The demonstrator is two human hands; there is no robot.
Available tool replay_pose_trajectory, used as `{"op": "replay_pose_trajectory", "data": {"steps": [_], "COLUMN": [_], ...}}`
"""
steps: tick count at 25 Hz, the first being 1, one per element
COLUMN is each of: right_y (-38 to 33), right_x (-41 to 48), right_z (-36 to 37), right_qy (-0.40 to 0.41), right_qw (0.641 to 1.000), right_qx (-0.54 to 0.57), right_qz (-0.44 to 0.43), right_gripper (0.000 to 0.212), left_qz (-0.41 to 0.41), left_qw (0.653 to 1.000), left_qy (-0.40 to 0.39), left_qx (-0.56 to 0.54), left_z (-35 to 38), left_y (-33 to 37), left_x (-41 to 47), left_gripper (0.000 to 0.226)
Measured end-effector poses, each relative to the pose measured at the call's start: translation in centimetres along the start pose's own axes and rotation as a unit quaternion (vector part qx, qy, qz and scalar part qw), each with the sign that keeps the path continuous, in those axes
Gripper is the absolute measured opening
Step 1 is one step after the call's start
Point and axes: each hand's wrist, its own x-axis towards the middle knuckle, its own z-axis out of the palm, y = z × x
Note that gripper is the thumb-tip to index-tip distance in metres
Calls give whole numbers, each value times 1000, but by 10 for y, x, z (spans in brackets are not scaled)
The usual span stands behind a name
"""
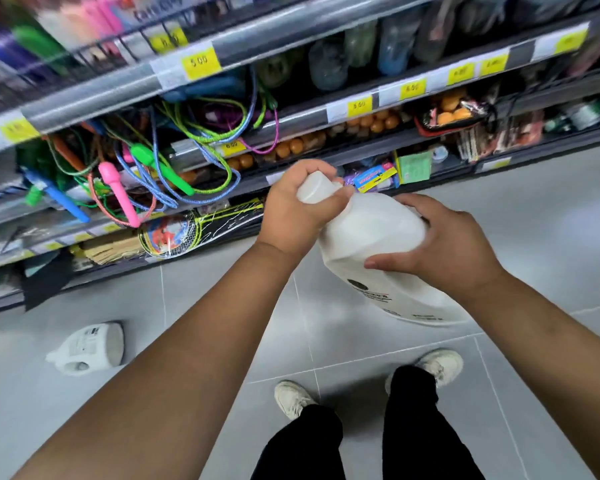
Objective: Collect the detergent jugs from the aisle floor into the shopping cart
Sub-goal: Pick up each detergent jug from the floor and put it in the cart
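Observation:
I hold a white detergent jug (371,237) in the air above the grey floor, tilted with its cap toward the shelves. My left hand (293,211) grips the neck just below the cap. My right hand (440,244) curls over the jug's upper side, thumb underneath. A second white detergent jug (90,348) lies on its side on the floor at the lower left, near the base of the shelving. No shopping cart is in view.
Store shelving (291,109) runs across the top, filled with skipping ropes (146,168), rackets and small goods, with yellow price tags. Grey floor tiles (534,220) spread to the right. My two feet in white shoes (440,367) stand below the jug.

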Motion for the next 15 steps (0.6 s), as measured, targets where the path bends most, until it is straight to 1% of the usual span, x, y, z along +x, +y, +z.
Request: {"op": "replay_pose_trajectory", "data": {"steps": [3, 8, 11, 15], "right_y": [6, 36, 61, 105], "right_x": [-23, -64, -85, -114], "right_z": [-69, -199, -262, -340], "right_qy": [24, 71, 109, 187], "right_qw": [1000, 997, 993, 978], "right_qx": [14, 15, 19, 17], "right_qz": [13, 32, 51, 87], "right_gripper": [95, 97, 93, 87], "left_qz": [20, 54, 79, 87], "left_qw": [999, 996, 990, 975], "left_qy": [-30, -69, -111, -204], "left_qx": [29, 30, 22, 3], "left_z": [53, 171, 240, 344], "left_y": [53, 137, 170, 204], "left_x": [-1, -13, -12, -8], "left_gripper": [23, 20, 19, 18]}}
